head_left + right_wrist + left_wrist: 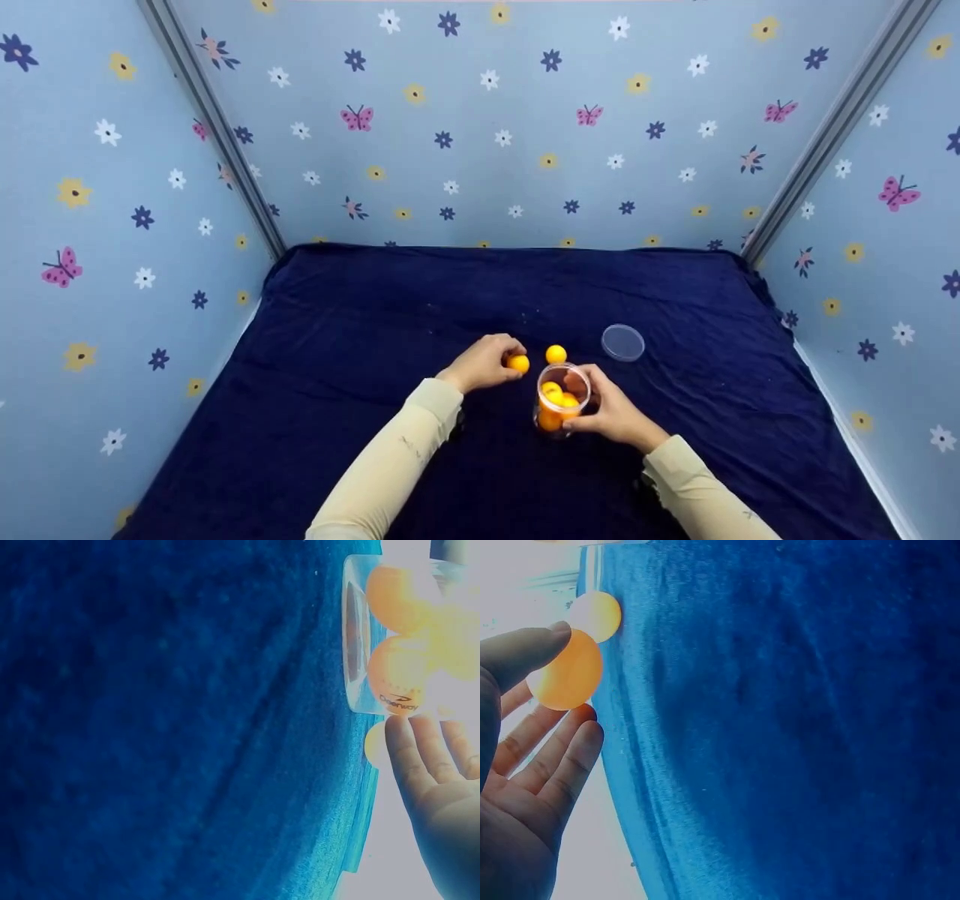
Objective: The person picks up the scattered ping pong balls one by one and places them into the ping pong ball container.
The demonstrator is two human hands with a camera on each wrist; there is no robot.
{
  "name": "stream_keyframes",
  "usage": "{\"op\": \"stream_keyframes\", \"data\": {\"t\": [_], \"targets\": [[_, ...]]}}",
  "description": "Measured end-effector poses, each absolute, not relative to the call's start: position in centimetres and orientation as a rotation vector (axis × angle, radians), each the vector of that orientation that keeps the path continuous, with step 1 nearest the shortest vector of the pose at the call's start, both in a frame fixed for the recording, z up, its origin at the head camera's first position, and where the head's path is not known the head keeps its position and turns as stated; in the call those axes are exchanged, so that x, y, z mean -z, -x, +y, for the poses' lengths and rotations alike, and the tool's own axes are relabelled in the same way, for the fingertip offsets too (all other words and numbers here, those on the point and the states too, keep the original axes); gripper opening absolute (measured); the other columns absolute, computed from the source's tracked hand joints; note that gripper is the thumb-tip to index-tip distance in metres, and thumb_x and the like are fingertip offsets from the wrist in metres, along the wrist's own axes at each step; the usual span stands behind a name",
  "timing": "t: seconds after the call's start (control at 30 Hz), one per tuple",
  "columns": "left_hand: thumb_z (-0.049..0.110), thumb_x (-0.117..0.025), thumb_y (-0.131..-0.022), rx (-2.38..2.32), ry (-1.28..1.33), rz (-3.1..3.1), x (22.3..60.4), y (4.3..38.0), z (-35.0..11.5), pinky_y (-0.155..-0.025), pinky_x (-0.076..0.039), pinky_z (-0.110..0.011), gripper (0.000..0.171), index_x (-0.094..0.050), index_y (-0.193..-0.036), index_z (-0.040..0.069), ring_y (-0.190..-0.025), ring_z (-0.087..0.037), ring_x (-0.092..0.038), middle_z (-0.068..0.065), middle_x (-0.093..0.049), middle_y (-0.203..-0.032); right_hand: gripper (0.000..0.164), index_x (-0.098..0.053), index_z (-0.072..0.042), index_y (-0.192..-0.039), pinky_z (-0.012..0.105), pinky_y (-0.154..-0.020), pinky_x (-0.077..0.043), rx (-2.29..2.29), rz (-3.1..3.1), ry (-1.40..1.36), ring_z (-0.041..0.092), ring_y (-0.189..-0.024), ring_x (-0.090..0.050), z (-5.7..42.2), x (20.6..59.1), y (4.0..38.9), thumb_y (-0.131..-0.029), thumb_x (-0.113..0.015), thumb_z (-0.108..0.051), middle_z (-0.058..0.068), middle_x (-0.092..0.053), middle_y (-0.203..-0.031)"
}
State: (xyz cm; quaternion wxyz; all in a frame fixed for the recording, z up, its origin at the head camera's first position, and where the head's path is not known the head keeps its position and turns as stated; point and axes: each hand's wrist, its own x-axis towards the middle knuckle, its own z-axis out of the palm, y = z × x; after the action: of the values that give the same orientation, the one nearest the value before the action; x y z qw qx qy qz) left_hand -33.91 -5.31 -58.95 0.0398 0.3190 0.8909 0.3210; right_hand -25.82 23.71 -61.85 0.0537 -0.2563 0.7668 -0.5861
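My left hand [484, 365] pinches an orange ping-pong ball [518, 364] between thumb and fingers, and the left wrist view shows this ball [568, 671] at the fingertips. A clear plastic jar [543, 375] stands to its right, its open mouth facing up. Several orange ping-pong balls [551, 420] lie inside; in the right wrist view one ball [397, 675] bears printed lettering. My right hand [611, 411] grips the jar from its right side, fingers and thumb around the wall. Just behind the jar, a loose orange ball [556, 354] rests on the cloth.
A round clear lid [623, 343] lies flat on the cloth, behind and to the right of the jar. Dark blue cloth [360, 337] covers the table, with folds in it. Flower-patterned panels [480, 97] enclose the table at the back and both sides.
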Motion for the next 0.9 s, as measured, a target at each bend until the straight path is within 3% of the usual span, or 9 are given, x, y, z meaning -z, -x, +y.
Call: {"op": "stream_keyframes", "data": {"t": [0.6, 0.9], "targets": [[0.013, -0.088, -0.092, -1.062, -1.051, 2.737, 56.6, 32.9, -6.6, -0.092, -0.062, -0.037, 0.031, -0.077, -0.119, 0.005, -0.100, -0.024, -0.072, -0.011, -0.075, -0.113, 0.076, -0.052, 0.010, -0.137, 0.029, -0.105, -0.058, 1.771, 2.349, 0.793, 0.040, -0.126, -0.067, 23.9, 61.8, 25.7, -0.076, -0.096, -0.001, 0.037, -0.061, -0.136], [0.009, -0.087, -0.092, -1.184, -1.098, 2.677, 55.7, 32.6, -6.5, -0.091, -0.065, -0.042, 0.031, -0.076, -0.120, 0.001, -0.099, -0.026, -0.074, -0.014, -0.075, -0.113, 0.077, -0.050, 0.012, -0.137, 0.030, -0.107, -0.058, 1.784, 2.333, 0.803, 0.038, -0.127, -0.067, 23.7, 61.8, 25.7, -0.076, -0.096, 0.000, 0.038, -0.061, -0.136]]}}
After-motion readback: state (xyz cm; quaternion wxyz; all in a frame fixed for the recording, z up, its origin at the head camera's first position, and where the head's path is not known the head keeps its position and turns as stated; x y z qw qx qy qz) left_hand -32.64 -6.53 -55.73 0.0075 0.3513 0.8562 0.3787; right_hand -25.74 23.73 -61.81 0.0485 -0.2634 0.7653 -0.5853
